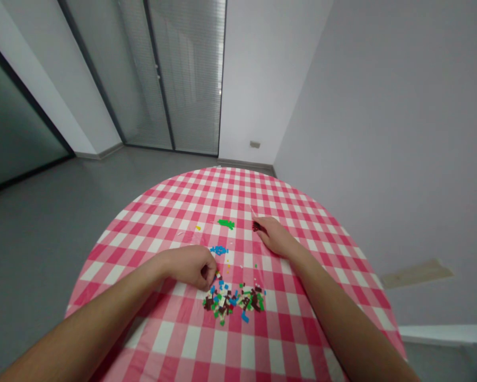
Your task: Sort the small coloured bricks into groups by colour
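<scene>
A round surface (162, 212) under pink gingham cloth stands on a grey floor (43, 254), beside a pale wall (381, 106), facing slatted glass doors (186, 74).

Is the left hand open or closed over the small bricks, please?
Closed: the left hand curls its fingers down at the mixed bricks; whether it holds one, I cannot tell.
</scene>
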A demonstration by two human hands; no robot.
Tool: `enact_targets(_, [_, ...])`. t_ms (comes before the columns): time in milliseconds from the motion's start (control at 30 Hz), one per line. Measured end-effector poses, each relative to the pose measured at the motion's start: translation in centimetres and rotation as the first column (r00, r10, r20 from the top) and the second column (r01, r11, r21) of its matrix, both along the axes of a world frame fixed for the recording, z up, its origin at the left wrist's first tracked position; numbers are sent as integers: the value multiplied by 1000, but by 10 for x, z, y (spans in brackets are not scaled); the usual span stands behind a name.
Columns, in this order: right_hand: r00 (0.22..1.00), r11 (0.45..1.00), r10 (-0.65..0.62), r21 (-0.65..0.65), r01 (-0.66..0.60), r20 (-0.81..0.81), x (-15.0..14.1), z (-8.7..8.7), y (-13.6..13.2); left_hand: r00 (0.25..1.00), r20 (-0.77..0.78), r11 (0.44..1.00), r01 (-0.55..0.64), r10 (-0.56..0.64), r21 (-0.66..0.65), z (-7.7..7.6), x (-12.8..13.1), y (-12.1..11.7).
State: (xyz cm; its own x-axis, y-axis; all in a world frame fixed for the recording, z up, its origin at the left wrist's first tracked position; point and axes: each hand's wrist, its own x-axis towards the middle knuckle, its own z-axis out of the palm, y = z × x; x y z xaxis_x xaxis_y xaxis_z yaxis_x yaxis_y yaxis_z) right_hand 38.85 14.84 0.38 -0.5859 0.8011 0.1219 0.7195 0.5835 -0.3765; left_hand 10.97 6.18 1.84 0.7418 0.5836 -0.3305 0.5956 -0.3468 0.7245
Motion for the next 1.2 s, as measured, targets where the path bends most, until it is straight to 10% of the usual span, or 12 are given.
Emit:
enact_targets(333, [986, 986, -156, -66, 152, -59, 30, 44, -29, 999, 12, 999, 45, -45, 8, 0, -1, 0])
enact_targets(667, [978, 960, 208, -193, -204, -1, 2, 14, -67, 1000, 1, 998, 12, -12, -64, 3, -3, 0])
enact_targets(1200, [994, 999, -32, 16, 31, 108, -48, 9, -43, 982, 108, 988, -153, 154, -26, -13, -8, -15])
